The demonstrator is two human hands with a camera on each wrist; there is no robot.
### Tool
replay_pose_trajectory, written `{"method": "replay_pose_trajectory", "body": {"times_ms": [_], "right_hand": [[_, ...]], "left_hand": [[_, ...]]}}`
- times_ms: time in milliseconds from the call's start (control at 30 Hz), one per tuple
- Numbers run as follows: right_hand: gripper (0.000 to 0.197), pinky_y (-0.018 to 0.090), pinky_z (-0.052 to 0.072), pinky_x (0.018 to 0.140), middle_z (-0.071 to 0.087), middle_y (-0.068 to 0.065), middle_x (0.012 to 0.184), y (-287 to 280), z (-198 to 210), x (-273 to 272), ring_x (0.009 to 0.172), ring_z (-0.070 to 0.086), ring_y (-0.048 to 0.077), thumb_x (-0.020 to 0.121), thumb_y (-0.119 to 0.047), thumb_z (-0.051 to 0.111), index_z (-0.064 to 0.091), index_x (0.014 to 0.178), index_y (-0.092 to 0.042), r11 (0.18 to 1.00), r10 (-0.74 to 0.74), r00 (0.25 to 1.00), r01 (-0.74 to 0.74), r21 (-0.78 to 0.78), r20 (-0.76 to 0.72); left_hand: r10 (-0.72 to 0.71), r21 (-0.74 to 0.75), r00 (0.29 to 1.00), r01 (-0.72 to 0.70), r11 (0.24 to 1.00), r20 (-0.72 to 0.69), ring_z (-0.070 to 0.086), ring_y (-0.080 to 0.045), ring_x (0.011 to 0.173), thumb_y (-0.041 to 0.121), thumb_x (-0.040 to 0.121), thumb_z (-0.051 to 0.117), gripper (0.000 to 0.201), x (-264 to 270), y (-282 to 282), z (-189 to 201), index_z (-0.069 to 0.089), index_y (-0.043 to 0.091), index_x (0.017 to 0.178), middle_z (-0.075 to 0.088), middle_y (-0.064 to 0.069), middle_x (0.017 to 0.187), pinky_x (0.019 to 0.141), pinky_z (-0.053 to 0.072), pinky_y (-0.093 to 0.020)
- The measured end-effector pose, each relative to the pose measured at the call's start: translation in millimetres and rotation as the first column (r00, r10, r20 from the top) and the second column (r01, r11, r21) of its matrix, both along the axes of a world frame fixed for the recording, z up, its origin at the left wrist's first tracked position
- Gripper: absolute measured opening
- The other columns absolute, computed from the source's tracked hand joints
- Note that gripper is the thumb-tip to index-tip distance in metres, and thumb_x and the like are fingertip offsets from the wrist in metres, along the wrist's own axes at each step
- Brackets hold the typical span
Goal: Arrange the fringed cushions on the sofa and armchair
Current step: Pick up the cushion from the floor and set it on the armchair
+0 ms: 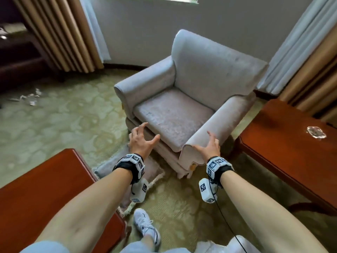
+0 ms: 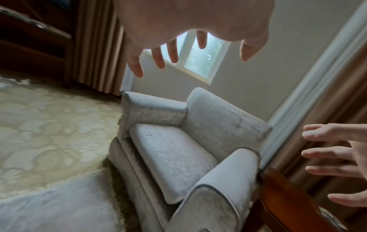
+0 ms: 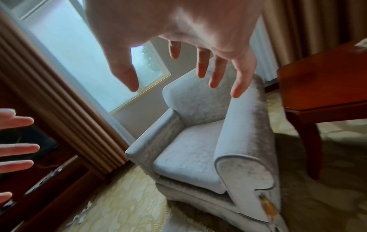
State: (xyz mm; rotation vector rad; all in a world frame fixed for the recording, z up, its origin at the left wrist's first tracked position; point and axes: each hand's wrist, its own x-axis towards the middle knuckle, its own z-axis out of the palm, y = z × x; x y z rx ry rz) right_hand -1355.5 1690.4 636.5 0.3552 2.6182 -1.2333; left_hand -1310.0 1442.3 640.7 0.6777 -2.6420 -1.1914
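Observation:
The pale grey velvet armchair (image 1: 182, 106) stands in front of me with nothing on its seat. A grey fringed cushion (image 1: 107, 167) lies on the carpet by the chair's front left corner, partly hidden under my left forearm; it also fills the lower left of the left wrist view (image 2: 59, 204). My left hand (image 1: 149, 132) hovers open, fingers spread, over the seat's front left corner. My right hand (image 1: 202, 141) is open above the front of the right armrest; I cannot tell if it touches. Neither hand holds anything. No sofa is in view.
A red-brown wooden table (image 1: 45, 189) sits close at my lower left. Another wooden table (image 1: 284, 152) with a glass ashtray (image 1: 316, 132) stands right of the chair. Curtains (image 1: 73, 33) hang behind, scraps of litter (image 1: 31, 97) lie on the carpet, and my shoe (image 1: 145, 225) is below.

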Motion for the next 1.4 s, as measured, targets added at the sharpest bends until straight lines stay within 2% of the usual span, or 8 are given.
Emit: {"method": "replay_pose_trajectory", "body": {"times_ms": [300, 467, 633, 733, 833, 1000, 1233, 1400], "right_hand": [[0.078, 0.040, 0.031, 0.108, 0.030, 0.011, 0.143, -146, -24, -98, 0.134, 0.032, 0.031, 0.078, -0.037, 0.073, 0.031, 0.144, -0.034, 0.974, 0.188, 0.979, -0.196, 0.112, 0.079], [0.079, 0.044, 0.037, 0.105, 0.032, 0.010, 0.139, -206, -33, -144, 0.130, 0.037, 0.033, 0.075, -0.036, 0.072, 0.030, 0.143, -0.035, 0.929, 0.288, 0.948, -0.311, 0.202, 0.136], [0.080, 0.045, 0.032, 0.107, 0.030, 0.013, 0.143, -260, -45, -189, 0.134, 0.031, 0.034, 0.078, -0.032, 0.072, 0.029, 0.145, -0.032, 0.885, 0.393, 0.904, -0.421, 0.200, 0.166], [0.078, 0.046, 0.031, 0.108, 0.029, 0.015, 0.145, -288, -59, -219, 0.135, 0.030, 0.036, 0.081, -0.032, 0.071, 0.029, 0.146, -0.031, 0.854, 0.451, 0.870, -0.485, 0.188, 0.196], [0.080, 0.046, 0.031, 0.109, 0.029, 0.017, 0.144, -312, -77, -250, 0.135, 0.031, 0.038, 0.079, -0.033, 0.073, 0.029, 0.146, -0.031, 0.817, 0.515, 0.828, -0.552, 0.167, 0.221], [0.081, 0.048, 0.032, 0.108, 0.029, 0.017, 0.146, -339, -101, -287, 0.135, 0.031, 0.039, 0.080, -0.032, 0.073, 0.028, 0.147, -0.030, 0.725, 0.615, 0.722, -0.676, 0.132, 0.319], [0.082, 0.045, 0.031, 0.107, 0.029, 0.017, 0.146, -374, -119, -314, 0.134, 0.031, 0.039, 0.080, -0.034, 0.072, 0.026, 0.148, -0.031, 0.602, 0.708, 0.593, -0.790, 0.112, 0.383], [0.084, 0.045, 0.030, 0.108, 0.028, 0.018, 0.147, -382, -143, -307, 0.135, 0.031, 0.039, 0.081, -0.036, 0.073, 0.023, 0.149, -0.030, 0.565, 0.704, 0.548, -0.818, 0.112, 0.452]], "left_hand": [[0.284, 0.101, 0.956, -0.291, 0.951, 0.075, 0.039, -0.029, 0.127, 0.048, 0.077, 0.069, 0.064, -54, -148, -34, 0.043, 0.036, 0.134, 0.041, -0.009, 0.136, 0.101, 0.037, -0.045], [0.373, 0.143, 0.923, -0.383, 0.913, 0.096, 0.037, -0.027, 0.129, 0.045, 0.075, 0.070, 0.065, -69, -202, -47, 0.041, 0.038, 0.134, 0.038, -0.006, 0.139, 0.104, 0.035, -0.046], [0.445, 0.184, 0.882, -0.469, 0.864, 0.157, 0.041, -0.029, 0.124, 0.053, 0.064, 0.063, 0.074, -78, -240, -63, 0.039, 0.039, 0.133, 0.037, -0.007, 0.138, 0.103, 0.039, -0.049], [0.493, 0.192, 0.852, -0.521, 0.832, 0.175, 0.042, -0.028, 0.123, 0.053, 0.064, 0.064, 0.076, -86, -251, -72, 0.039, 0.036, 0.134, 0.035, -0.006, 0.137, 0.102, 0.040, -0.044], [0.538, 0.185, 0.821, -0.569, 0.801, 0.190, 0.042, -0.025, 0.122, 0.040, 0.076, 0.072, 0.069, -97, -257, -79, 0.040, 0.030, 0.137, 0.033, -0.007, 0.138, 0.094, 0.034, -0.031], [0.638, 0.142, 0.732, -0.677, 0.723, 0.239, 0.042, -0.019, 0.118, 0.025, 0.081, 0.073, 0.066, -109, -248, -82, 0.041, 0.023, 0.138, 0.029, -0.007, 0.140, 0.094, 0.030, -0.024], [0.711, 0.120, 0.629, -0.770, 0.627, 0.315, 0.047, -0.023, 0.120, 0.038, 0.079, 0.074, 0.070, -107, -233, -97, 0.039, 0.028, 0.138, 0.030, -0.003, 0.140, 0.106, 0.039, -0.041], [0.645, 0.145, 0.684, -0.716, 0.683, 0.341, 0.035, -0.024, 0.134, 0.034, 0.080, 0.075, 0.083, -94, -241, -120, 0.024, 0.030, 0.146, 0.027, -0.005, 0.146, 0.111, 0.032, -0.048]]}}
